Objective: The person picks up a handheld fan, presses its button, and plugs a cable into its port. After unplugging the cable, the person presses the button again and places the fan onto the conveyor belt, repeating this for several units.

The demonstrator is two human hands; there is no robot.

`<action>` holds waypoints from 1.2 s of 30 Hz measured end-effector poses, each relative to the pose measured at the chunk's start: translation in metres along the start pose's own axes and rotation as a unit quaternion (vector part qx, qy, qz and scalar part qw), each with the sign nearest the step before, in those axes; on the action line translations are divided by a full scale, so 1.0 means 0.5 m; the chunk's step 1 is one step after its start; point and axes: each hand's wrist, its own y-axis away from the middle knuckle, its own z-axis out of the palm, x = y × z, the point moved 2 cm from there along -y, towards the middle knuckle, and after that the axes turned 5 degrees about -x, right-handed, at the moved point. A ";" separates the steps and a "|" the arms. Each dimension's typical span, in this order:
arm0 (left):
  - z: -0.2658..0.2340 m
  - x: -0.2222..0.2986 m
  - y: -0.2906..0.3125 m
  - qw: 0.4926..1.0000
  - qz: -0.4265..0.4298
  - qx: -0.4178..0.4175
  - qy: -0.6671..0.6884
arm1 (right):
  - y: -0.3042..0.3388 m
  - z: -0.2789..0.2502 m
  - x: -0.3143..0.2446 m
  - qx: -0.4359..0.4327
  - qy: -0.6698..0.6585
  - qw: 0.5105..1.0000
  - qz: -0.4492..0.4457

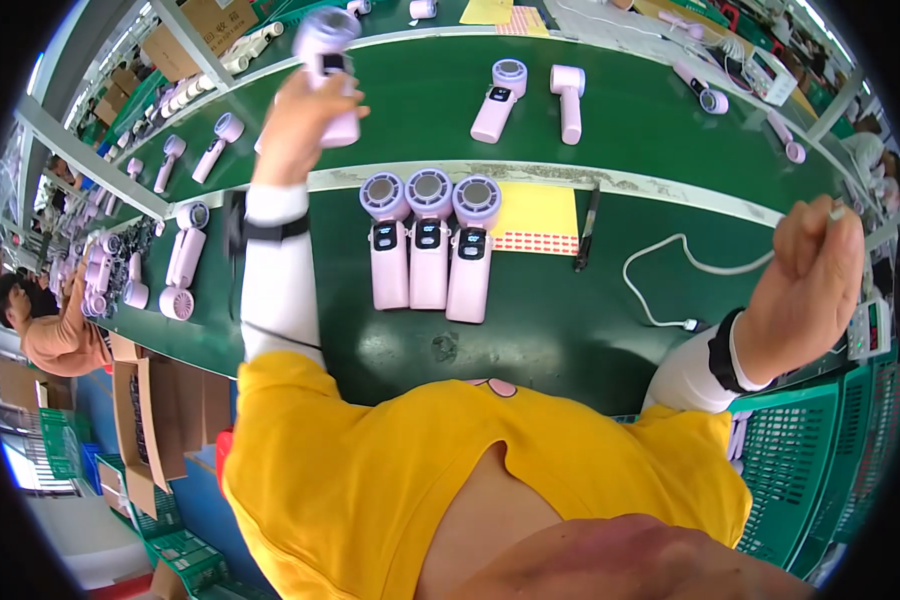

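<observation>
My left hand partly hides the motion-blurred, pale pink, round-headed handheld fan; the whitish speck atop my right hand is too small to identify.

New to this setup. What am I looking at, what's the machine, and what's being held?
No machine here: these are a person's own bare hands. The single picture comes from a wide fisheye camera on their head, looking down, so straight edges bend; its left is their left.

The left hand grips a pale pink handheld fan, somewhat blurred. The right hand is raised with its fingers drawn together; I can't tell whether it holds anything. A white cable runs toward it.

On the green table, three similar fans lie side by side, near a yellow sheet and a dark pen.
</observation>
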 end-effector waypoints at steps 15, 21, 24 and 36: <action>-0.010 -0.211 -0.126 0.931 0.054 0.117 -0.343 | -0.009 -0.004 0.004 -0.054 0.023 0.998 -0.002; 0.065 -0.106 0.243 0.844 0.229 0.013 -0.485 | -0.016 -0.008 0.007 -0.117 -0.013 0.993 0.003; 0.033 -0.109 0.309 0.825 0.062 -0.048 -0.560 | -0.006 0.011 0.010 -0.064 -0.025 0.996 0.057; 0.228 0.027 0.309 0.956 0.081 -0.178 -0.219 | 0.060 0.176 0.127 -0.266 0.005 0.964 0.022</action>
